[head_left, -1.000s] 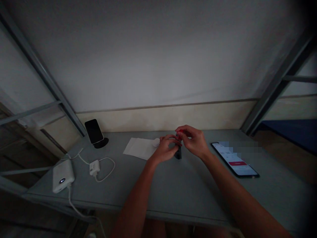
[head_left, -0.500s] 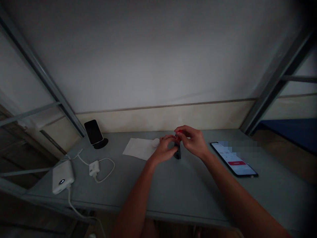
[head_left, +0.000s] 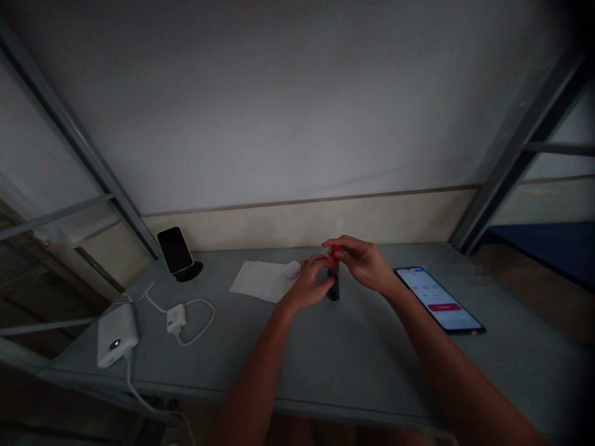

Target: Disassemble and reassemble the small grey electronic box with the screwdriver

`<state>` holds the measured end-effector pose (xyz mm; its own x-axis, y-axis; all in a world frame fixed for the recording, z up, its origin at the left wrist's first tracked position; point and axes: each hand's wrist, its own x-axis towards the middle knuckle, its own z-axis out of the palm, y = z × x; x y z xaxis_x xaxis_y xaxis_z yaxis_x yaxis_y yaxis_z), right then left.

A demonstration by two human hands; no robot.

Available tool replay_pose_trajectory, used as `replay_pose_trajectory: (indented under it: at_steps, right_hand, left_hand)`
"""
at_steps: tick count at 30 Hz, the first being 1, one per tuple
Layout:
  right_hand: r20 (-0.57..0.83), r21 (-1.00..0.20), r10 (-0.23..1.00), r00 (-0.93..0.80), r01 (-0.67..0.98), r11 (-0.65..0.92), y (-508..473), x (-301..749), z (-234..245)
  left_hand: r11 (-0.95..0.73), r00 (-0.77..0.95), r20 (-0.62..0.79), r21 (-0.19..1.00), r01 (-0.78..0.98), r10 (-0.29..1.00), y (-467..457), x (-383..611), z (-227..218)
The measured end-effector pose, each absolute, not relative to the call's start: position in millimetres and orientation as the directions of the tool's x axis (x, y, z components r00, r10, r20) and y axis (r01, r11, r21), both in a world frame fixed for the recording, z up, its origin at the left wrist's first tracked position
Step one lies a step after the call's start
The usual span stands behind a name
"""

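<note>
My left hand (head_left: 310, 286) is closed around a small dark, narrow object (head_left: 333, 292) that rests on the grey table. Its kind is not clear. Just above it, the fingers of my right hand (head_left: 360, 260) pinch a small red piece (head_left: 335, 249), which sits at the top of the dark object. Whether the two are joined is hidden by my fingers. Beside my left hand, a white sheet of paper (head_left: 255, 282) lies flat with a small round white item (head_left: 291, 269) on it.
On the right lies a phone (head_left: 441, 300) with its screen lit. To the left are a dark-screened device on a stand (head_left: 175, 249), a white power bank (head_left: 117, 334) and a white adapter with cable (head_left: 176, 318). Metal posts (head_left: 502, 142) flank the table (head_left: 348, 365).
The fingers of my right hand have shifted slightly around the red piece, and more of it shows. My left hand stays in place on the dark object.
</note>
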<state>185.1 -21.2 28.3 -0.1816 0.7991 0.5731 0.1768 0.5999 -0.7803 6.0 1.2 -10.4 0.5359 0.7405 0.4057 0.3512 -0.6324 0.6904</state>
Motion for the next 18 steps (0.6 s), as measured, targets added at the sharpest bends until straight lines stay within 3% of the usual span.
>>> replay_pose_trajectory:
  at_steps: [6,12,15,18]
  right_hand:
    - [0.503,-0.851,0.809,-0.306,-0.009,0.525,-26.0,185.6,34.4]
    - [0.572,-0.787,0.815,-0.086,0.22,0.576,-21.7,185.6,31.2]
    - [0.65,-0.706,0.756,-0.078,0.305,0.639,-21.3,186.6,31.4]
    - [0.643,-0.714,0.755,-0.128,0.254,0.652,-21.9,185.7,32.4]
  left_hand:
    - [-0.584,0.501,0.369,0.715,0.385,0.783,-0.5,9.0,-12.5]
    - [-0.593,0.489,0.392,0.715,0.37,0.779,-1.8,14.0,-11.7]
    - [-0.601,0.486,0.402,0.705,0.376,0.776,-0.7,16.3,-13.9]
    - [-0.594,0.469,0.408,0.714,0.37,0.783,-0.9,18.9,-17.7]
